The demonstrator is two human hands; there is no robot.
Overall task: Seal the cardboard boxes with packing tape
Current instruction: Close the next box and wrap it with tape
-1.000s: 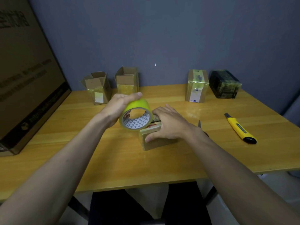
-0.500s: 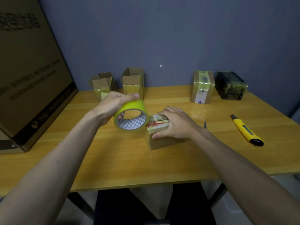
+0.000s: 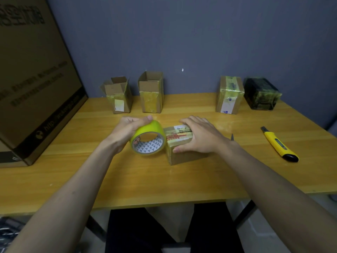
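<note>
Now tape roll (image 3: 148, 137), bore twd camera, touches box (image 3: 179, 143) left end.

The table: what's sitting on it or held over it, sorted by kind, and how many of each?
Small cardboard boxes: 4, two open, one taped shut, one under the right hand
Black wrapped parcel: 1
Large carton: 1
Tape roll, in the left hand: 1
Yellow utility knife: 1
Total: 8
</note>
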